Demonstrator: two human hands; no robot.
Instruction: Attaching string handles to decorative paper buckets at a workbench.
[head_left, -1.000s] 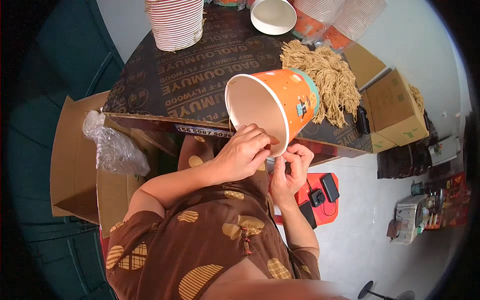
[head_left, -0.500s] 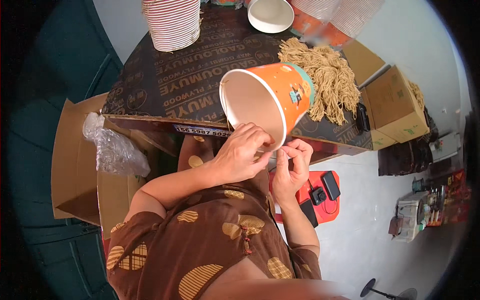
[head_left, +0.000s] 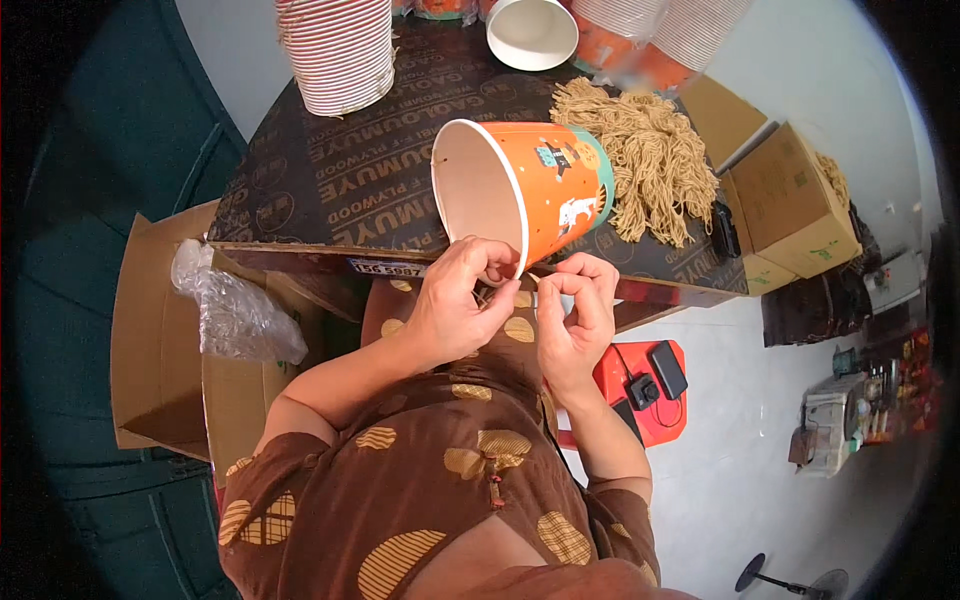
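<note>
Paper bucket (head_left: 520,195), orange outside and plain white inside, lies tilted on the dark plywood table (head_left: 330,180), mouth toward seven o'clock. Left hand (head_left: 465,300) grips its rim; right hand (head_left: 575,310) pinches a thin string (head_left: 540,281). Tan yarn bundle (head_left: 645,160) at three o'clock.

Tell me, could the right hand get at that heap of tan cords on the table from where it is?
Probably yes. The right hand is at the near table edge, pinching a cord at the rim of the orange paper bucket; the cord heap lies just beyond, with open tabletop between.
</note>
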